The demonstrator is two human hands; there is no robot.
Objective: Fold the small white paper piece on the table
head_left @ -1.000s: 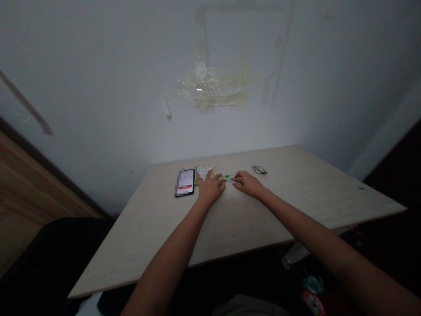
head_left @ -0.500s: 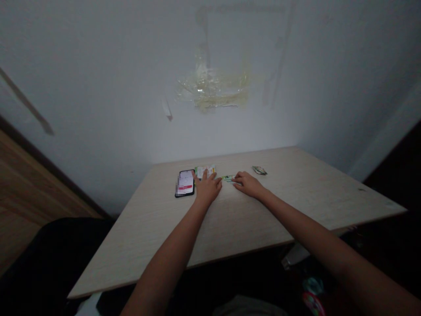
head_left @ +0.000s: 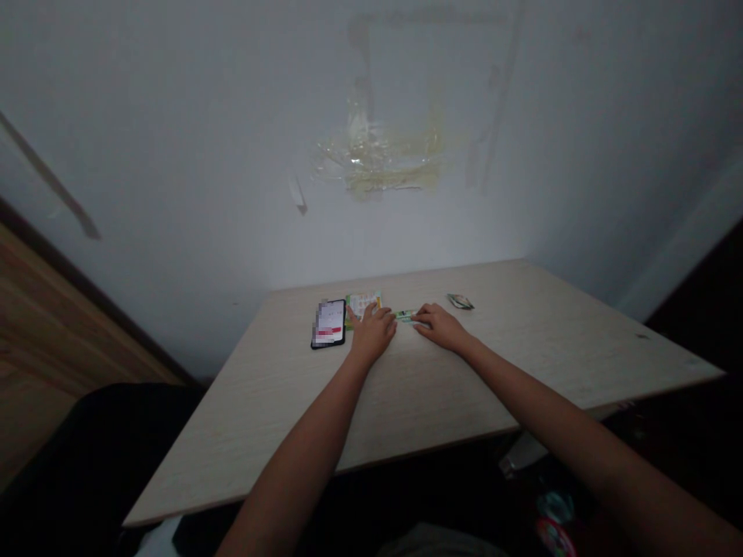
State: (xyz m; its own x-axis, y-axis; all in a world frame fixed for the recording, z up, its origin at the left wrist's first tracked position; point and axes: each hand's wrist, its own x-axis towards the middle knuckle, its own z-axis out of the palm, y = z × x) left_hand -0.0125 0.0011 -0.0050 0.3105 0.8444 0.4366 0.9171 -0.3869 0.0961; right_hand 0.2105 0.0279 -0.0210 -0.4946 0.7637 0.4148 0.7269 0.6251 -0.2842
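Observation:
A small flat green-and-white printed strip [head_left: 405, 316] lies on the table between my two hands. My left hand [head_left: 372, 331] is palm down at the strip's left end, thumb and forefinger closed on it, the other fingers spread toward a green-edged printed card [head_left: 363, 299]. On the right end of the strip, my right hand [head_left: 439, 326] has its thumb and fingers pinched together. The fingers hide both ends of the strip, and its exact kind cannot be made out.
A phone [head_left: 330, 323] with a lit screen lies left of the card. Farther right rests a small folded packet [head_left: 460, 301]. The pale wooden table [head_left: 418, 402] meets a wall [head_left: 232, 139] bearing old clear tape [head_left: 388, 166].
My left hand's fingers have drawn in slightly toward the strip, and more of the printed card shows. My right hand keeps its place on the strip. The view has shifted a little.

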